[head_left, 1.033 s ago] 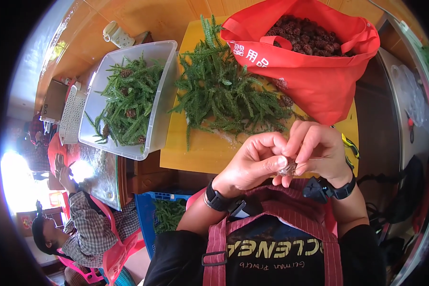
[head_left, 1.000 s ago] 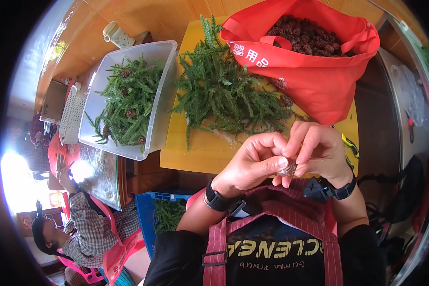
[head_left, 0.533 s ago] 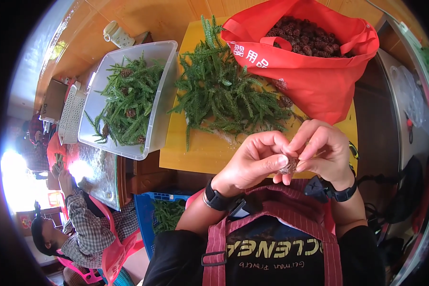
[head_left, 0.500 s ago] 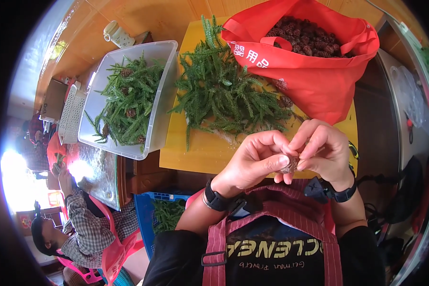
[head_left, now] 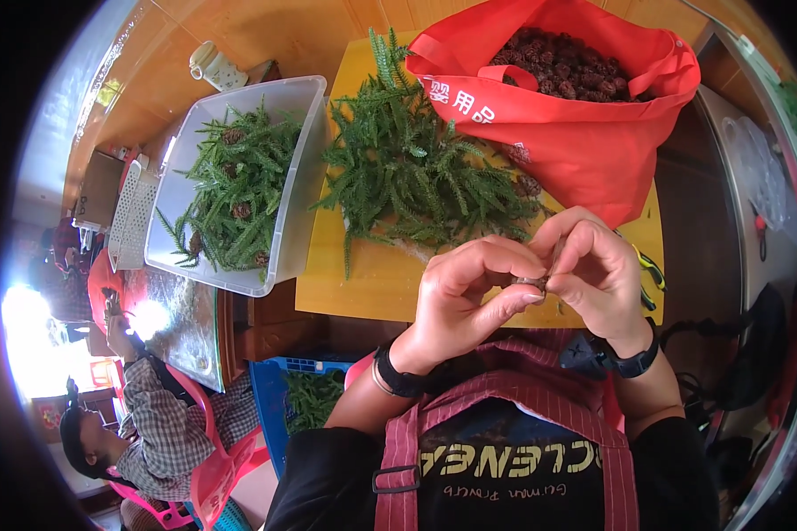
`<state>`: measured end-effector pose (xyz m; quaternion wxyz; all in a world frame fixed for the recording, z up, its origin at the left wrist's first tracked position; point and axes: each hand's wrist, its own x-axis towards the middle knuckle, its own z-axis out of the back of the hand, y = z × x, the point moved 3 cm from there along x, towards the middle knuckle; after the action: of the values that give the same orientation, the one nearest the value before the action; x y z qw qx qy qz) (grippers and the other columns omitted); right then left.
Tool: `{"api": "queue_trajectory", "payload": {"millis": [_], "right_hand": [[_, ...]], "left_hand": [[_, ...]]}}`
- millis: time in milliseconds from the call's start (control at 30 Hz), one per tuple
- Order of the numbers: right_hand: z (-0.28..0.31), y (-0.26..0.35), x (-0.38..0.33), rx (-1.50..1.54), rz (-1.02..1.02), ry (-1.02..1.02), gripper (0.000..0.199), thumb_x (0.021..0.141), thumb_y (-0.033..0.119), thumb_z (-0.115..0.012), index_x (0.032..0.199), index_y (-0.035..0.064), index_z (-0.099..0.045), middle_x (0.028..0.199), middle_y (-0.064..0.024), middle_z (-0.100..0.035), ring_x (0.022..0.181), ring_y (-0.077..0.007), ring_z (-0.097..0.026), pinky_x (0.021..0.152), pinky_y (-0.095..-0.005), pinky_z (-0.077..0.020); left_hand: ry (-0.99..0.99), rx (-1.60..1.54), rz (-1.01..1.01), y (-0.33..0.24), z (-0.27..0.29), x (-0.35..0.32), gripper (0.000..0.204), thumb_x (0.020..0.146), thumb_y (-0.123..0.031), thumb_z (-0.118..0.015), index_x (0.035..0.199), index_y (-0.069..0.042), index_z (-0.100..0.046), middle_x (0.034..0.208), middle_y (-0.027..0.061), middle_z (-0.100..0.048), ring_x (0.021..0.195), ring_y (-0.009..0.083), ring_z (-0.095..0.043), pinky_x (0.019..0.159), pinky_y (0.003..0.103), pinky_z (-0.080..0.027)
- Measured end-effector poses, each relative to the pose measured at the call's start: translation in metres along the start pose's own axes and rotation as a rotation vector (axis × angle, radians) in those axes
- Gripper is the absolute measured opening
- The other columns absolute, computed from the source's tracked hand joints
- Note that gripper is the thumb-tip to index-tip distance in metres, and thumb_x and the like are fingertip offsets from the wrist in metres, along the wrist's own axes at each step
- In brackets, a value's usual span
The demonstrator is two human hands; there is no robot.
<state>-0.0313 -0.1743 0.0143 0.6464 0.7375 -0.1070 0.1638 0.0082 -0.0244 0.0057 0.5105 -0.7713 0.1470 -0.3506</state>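
Both of my hands meet in front of my chest, over the near edge of a yellow table. My left hand and my right hand pinch a small brown pine cone between their fingertips; most of it is hidden by the fingers. A pile of green conifer sprigs lies on the table just beyond my hands. Behind the pile stands a red cloth bag full of dark pine cones.
A clear plastic tub with green sprigs and a few cones sits left of the table. A blue crate of sprigs is below it. Another person in a checked shirt sits at lower left. A white basket is at far left.
My fingers have shifted slightly around the cone; my right hand has turned a little. Nothing else has moved.
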Motion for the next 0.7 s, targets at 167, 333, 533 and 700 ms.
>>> {"api": "queue_trajectory", "payload": {"millis": [167, 333, 533, 700], "right_hand": [[-0.003, 0.005, 0.0, -0.077, -0.044, -0.046, 0.015, 0.077, 0.004, -0.068, 0.076, 0.0013, -0.054, 0.098, -0.0109, -0.055, 0.083, -0.0137, -0.054, 0.075, -0.0255, -0.044], [-0.004, 0.007, 0.0, -0.299, 0.008, -0.069, 0.012, 0.078, 0.003, -0.066, 0.079, -0.0009, -0.054, 0.096, -0.0106, -0.056, 0.079, -0.0126, -0.056, 0.073, -0.0239, -0.0447], [-0.011, 0.008, 0.0, -0.089, -0.062, -0.172, 0.01, 0.075, -0.002, -0.064, 0.081, -0.0013, -0.056, 0.09, -0.0102, -0.059, 0.079, -0.0132, -0.057, 0.071, -0.0241, -0.0451], [-0.008, 0.01, 0.001, -0.318, 0.084, -0.131, 0.01, 0.073, -0.003, -0.063, 0.08, -0.0002, -0.056, 0.088, -0.0115, -0.06, 0.078, -0.0161, -0.058, 0.069, -0.0258, -0.0459]], "left_hand": [[0.039, 0.346, -0.241, -0.005, 0.002, 0.007, 0.017, 0.075, 0.001, -0.069, 0.088, 0.003, -0.058, 0.087, 0.0142, -0.062, 0.078, 0.0202, -0.062, 0.067, 0.028, -0.051], [-0.011, 0.557, -0.318, -0.012, 0.001, 0.007, 0.017, 0.075, 0.002, -0.069, 0.089, 0.003, -0.058, 0.089, 0.015, -0.062, 0.078, 0.0191, -0.062, 0.067, 0.028, -0.051], [-0.177, 0.006, -0.069, 0.004, 0.002, -0.002, 0.016, 0.078, -0.001, -0.067, 0.09, 0.003, -0.058, 0.092, 0.0139, -0.061, 0.084, 0.018, -0.061, 0.07, 0.027, -0.052], [-0.164, 0.047, -0.094, 0.003, 0.0, -0.001, 0.015, 0.079, 0.001, -0.066, 0.09, 0.004, -0.057, 0.093, 0.0146, -0.06, 0.084, 0.0169, -0.06, 0.071, 0.026, -0.053]]}}
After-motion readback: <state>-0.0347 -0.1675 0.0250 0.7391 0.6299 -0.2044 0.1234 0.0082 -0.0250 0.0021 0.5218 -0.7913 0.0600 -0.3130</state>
